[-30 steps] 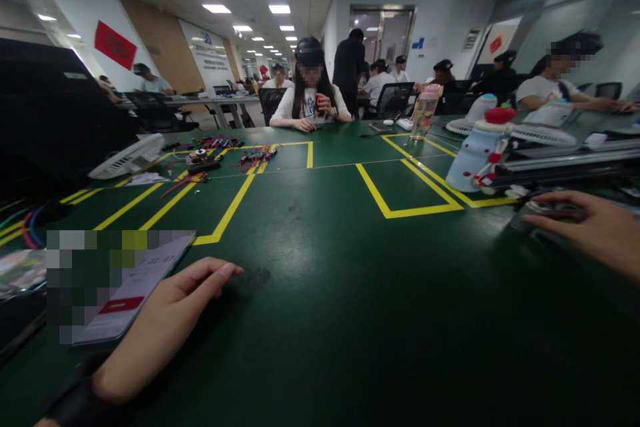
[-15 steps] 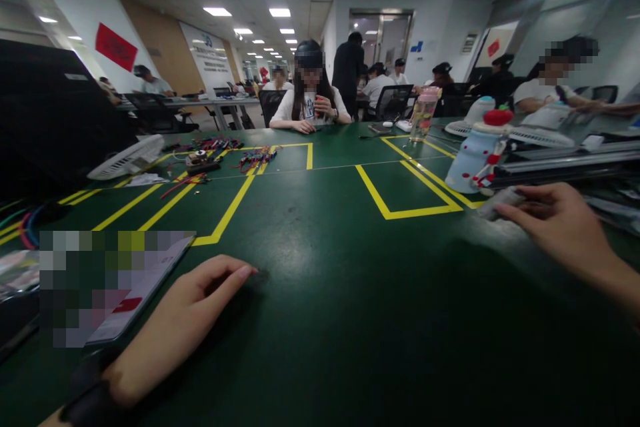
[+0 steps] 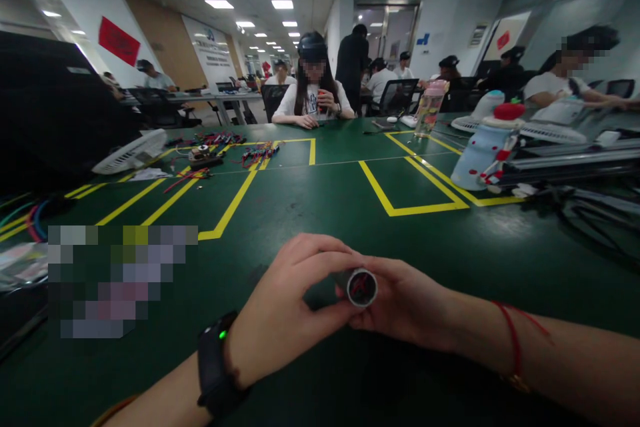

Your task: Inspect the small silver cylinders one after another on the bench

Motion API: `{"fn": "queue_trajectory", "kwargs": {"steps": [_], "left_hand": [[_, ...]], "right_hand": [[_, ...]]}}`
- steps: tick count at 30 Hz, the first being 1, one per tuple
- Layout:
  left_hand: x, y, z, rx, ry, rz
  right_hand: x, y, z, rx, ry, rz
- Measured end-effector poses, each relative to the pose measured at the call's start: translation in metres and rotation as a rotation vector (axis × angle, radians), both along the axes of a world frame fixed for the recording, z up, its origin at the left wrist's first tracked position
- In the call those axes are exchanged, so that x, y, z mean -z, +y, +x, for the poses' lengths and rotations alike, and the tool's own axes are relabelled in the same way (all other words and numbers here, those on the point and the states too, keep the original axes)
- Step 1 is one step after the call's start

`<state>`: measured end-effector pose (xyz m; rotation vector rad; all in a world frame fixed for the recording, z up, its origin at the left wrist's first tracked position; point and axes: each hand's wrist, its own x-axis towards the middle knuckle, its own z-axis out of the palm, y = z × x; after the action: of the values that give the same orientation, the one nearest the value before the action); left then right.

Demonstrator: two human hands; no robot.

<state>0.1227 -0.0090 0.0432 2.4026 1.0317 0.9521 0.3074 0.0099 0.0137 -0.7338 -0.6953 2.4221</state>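
A dark green tabletop point(image 3: 280, 207) marked with yellow tape point(image 3: 430, 209) spans the frame. Below and right of centre, the left hand point(image 3: 290, 307) and right hand point(image 3: 413, 300) together grip a small grey cylindrical container point(image 3: 362, 288), its round end facing the camera, dark red showing inside.

The left grip point(image 3: 293, 300) and right grip point(image 3: 410, 300) meet with curled fingers point(image 3: 327, 263), forearms point(image 3: 565, 357) slanting inward

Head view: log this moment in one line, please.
left hand: fingers on tube; right hand: holding tube; tube: open end toward camera, something dark red inside; blue bottle: upright on table
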Motion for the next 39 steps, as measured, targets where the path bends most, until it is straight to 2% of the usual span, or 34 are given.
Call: {"fn": "queue_trajectory", "kwargs": {"steps": [3, 5, 7, 9, 11, 15, 18, 22, 26, 30, 33, 35, 39], "left_hand": [[0.001, -0.001, -0.002, -0.060, -0.011, 0.012], [0.000, 0.000, -0.003, -0.152, -0.030, 0.029], [0.000, 0.002, -0.004, -0.256, -0.042, 0.034], [0.001, 0.005, -0.005, -0.326, -0.027, 0.000], [0.003, 0.007, -0.006, -0.350, 0.008, -0.076], [0.010, 0.009, -0.003, -0.283, 0.059, -0.232], [0.015, 0.013, 0.000, -0.223, 0.115, -0.244], [0.024, 0.022, 0.000, -0.253, 0.237, -0.160], [0.030, 0.025, -0.004, -0.243, 0.270, -0.177], [0.022, 0.020, -0.005, -0.207, 0.092, -0.188], [0.014, 0.017, -0.002, -0.141, -0.047, -0.158], [0.010, 0.017, 0.001, -0.136, -0.085, -0.173], [0.007, 0.020, 0.003, -0.211, -0.131, -0.200]], "right_hand": [[-0.005, -0.005, 0.001, 0.026, -0.073, 0.066], [-0.010, -0.009, 0.003, 0.110, -0.161, 0.140], [-0.013, -0.013, 0.007, 0.227, -0.278, 0.280], [-0.014, -0.015, 0.011, 0.324, -0.396, 0.508], [-0.014, -0.015, 0.016, 0.356, -0.507, 0.787], [-0.014, -0.007, 0.020, 0.322, -0.669, 1.354], [-0.014, 0.001, 0.019, 0.280, -0.748, 1.563], [-0.007, 0.011, 0.020, 0.208, -0.829, 1.616], [0.006, 0.016, 0.021, 0.142, -0.834, 1.593], [0.014, 0.017, 0.018, 0.185, -0.864, 1.449], [0.014, 0.019, 0.015, 0.163, -0.850, 1.332], [0.012, 0.020, 0.013, 0.138, -0.839, 1.336], [0.009, 0.019, 0.012, 0.114, -0.860, 1.413]]}}
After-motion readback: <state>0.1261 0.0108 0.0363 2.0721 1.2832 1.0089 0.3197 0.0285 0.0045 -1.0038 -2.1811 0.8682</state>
